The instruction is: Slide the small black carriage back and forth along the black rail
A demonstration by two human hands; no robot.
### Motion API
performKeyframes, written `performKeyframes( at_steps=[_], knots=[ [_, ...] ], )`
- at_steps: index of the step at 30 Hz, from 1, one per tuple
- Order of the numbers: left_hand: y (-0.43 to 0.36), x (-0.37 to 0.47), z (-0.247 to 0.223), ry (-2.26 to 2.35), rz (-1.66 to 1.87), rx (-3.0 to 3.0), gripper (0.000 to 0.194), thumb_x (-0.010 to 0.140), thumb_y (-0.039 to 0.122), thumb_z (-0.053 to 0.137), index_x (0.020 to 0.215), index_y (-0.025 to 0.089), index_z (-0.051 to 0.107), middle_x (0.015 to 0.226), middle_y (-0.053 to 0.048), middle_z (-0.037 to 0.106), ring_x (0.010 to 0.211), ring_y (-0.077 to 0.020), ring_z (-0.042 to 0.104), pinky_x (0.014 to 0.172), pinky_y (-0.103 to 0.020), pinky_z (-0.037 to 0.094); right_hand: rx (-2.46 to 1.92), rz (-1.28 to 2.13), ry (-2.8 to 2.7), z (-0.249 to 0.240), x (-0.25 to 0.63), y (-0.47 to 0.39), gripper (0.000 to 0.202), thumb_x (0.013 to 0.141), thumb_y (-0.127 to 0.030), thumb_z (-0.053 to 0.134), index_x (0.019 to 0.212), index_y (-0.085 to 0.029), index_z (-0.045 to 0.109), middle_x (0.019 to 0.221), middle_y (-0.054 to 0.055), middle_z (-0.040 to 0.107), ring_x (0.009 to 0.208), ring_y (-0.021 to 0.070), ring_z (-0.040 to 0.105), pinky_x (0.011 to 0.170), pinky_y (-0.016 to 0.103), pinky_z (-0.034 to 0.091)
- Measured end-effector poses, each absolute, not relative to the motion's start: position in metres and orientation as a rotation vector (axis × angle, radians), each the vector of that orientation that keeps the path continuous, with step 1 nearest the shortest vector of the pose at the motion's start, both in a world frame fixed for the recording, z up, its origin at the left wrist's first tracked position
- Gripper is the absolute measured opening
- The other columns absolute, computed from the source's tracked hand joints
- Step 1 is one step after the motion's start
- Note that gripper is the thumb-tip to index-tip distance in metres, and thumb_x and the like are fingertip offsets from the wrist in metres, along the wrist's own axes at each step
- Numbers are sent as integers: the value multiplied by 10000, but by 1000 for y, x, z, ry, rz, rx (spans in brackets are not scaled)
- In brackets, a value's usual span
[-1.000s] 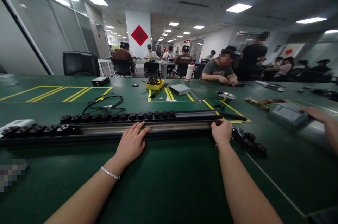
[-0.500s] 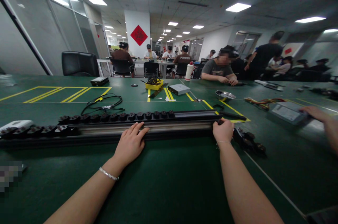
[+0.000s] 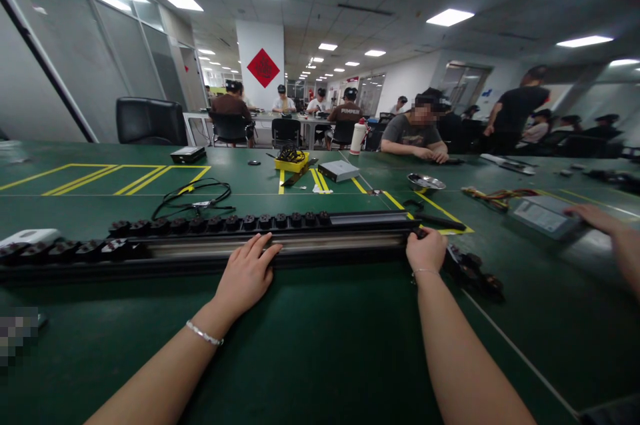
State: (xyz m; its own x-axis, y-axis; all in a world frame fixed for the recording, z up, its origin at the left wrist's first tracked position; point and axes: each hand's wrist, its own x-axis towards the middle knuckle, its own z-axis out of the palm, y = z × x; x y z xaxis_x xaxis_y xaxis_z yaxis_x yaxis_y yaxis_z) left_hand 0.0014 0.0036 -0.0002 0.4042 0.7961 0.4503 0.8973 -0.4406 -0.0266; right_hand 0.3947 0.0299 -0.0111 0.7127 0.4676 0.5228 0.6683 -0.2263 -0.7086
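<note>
A long black track (image 3: 345, 255) with a metallic inner channel lies across the table in front of me. Black socket modules (image 3: 93, 249) sit in its left part. My left hand (image 3: 249, 273) rests on the track's middle, fingers spread over its near edge. At the right end, the fingers of my right hand (image 3: 426, 251) are closed on a small black socket module (image 3: 417, 233), mostly hidden by them. Directly behind lies a second black track (image 3: 370, 217) carrying a row of similar modules. More loose black modules (image 3: 475, 270) lie to the right of my right hand.
On the green table (image 3: 320, 351) are a coiled black cable (image 3: 193, 197), a yellow tray (image 3: 291, 163), a grey box (image 3: 338, 170), a metal bowl (image 3: 426, 181) and a power supply (image 3: 543, 213). Another person's hand (image 3: 597, 218) touches the power supply. Someone sits opposite.
My right hand has shifted slightly to the right at the track's end. The left hand stays in place. A standing person in the background has moved right.
</note>
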Motion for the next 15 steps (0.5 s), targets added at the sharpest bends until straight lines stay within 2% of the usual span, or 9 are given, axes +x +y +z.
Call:
performKeyframes(
  at_steps=[15],
  knots=[
    [5,1,-2,-1498,-561,-2406,450,785,208,461,1225,291,512,1375,-49,456,1275,-260,387,969,-436,381,-1881,-266,-889,-12,400,30,255,652,-221,520,890,-138,556,868,115,515,985,278,455,893,413,374]
  ],
)
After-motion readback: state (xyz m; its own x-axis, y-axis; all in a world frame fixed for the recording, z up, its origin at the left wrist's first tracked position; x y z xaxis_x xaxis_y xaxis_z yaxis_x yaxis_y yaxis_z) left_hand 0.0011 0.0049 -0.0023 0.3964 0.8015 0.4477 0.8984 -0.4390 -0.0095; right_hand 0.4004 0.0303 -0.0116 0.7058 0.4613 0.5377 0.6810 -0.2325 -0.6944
